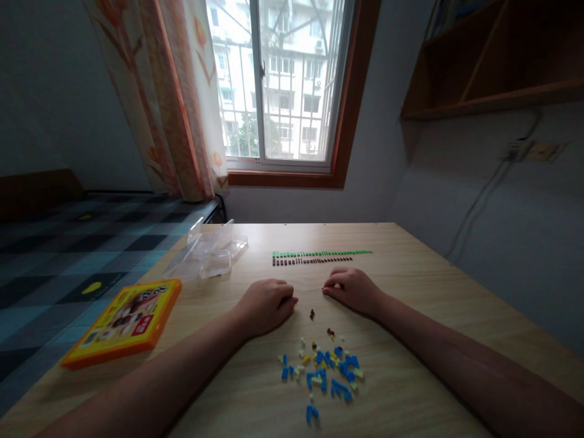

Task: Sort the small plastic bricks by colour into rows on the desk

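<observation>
Pale wood-grain table [230, 389] is bearing: left hand [267, 306], resting curled; right hand [350, 289], fingertips touching; any contents untellable. Beyond, 1 green plastic-brick row [274, 254] and 1 brown plastic-brick row [274, 262] are sitting, apparently sorted; nearer, loose blue, yellow and brown plastic bricks [351, 361] are lying unsorted.

The table [219, 389] had a smooth, wood-grained top with a soft sheen. The small bricks [323, 379] looked like hard, smooth plastic. The trays [218, 258] were clear, glossy plastic, and the box [125, 316] bore a slick, printed face. The curtain [168, 91] and bedsheet [91, 255] were matt cloth; the shelf [483, 97] appeared wooden, the wall [278, 205] smooth and matt.
</observation>
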`<state>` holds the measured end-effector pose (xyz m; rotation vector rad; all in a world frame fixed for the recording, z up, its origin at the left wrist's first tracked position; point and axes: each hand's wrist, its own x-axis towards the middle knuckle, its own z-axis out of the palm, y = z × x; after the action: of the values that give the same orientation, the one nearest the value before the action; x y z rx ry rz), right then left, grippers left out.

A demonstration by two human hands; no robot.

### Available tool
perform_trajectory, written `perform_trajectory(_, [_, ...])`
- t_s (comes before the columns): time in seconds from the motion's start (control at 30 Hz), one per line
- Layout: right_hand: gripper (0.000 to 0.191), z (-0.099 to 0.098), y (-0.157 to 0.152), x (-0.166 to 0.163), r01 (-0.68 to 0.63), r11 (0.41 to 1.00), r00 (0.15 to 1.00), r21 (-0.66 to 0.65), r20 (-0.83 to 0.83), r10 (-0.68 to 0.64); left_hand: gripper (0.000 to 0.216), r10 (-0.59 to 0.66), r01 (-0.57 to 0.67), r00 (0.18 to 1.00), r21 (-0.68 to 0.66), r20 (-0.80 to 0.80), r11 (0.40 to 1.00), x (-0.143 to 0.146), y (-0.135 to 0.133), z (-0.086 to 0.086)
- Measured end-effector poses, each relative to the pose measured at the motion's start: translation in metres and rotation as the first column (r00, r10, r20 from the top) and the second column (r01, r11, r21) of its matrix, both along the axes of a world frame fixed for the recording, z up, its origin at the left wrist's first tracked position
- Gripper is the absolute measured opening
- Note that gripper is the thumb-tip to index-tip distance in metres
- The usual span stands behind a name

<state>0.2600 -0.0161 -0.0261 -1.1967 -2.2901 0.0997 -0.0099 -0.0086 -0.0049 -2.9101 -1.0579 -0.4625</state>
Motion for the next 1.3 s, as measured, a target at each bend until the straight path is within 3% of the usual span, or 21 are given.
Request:
perform_trajectory(0.27, [0.018, 0.005, 0.013, 0.019, -0.085, 0.996, 0.996, -0.017, -0.016, 0.084, 0.030, 0.004, -0.004, 1.000, -0.005, 0.007, 1.000, 0.000, -0.001, 0.001])
perform_trajectory(0.47, [0.022, 0.005, 0.041, 0.090, 0.259, 0.964, 0.965, 0.057, -0.052, -0.256, 0.031, -0.001, 0.001, 1.000, -0.007, -0.005, 1.000, 0.000, 0.001, 0.000])
perform_trajectory(0.57, [0.023, -0.004, 0.046, 0.108, 0.352, 0.936, 0.936, 0.015, -0.013, -0.352, 0.032, 0.002, -0.002, 1.000, 0.001, -0.011, 1.000, 0.000, 0.001, 0.000])
perform_trajectory(1.0, [0.025, -0.017, 0.063, 0.102, 0.425, 0.905, 0.904, 0.026, 0.048, -0.426, 0.030, -0.002, 0.001, 1.000, -0.006, -0.010, 1.000, 0.001, 0.001, 0.000])
perform_trajectory(1.3, [0.026, -0.016, 0.061, 0.102, 0.374, 0.926, 0.926, 0.041, 0.037, -0.376, 0.030, 0.000, 0.000, 1.000, 0.011, -0.003, 1.000, 0.000, 0.001, -0.003])
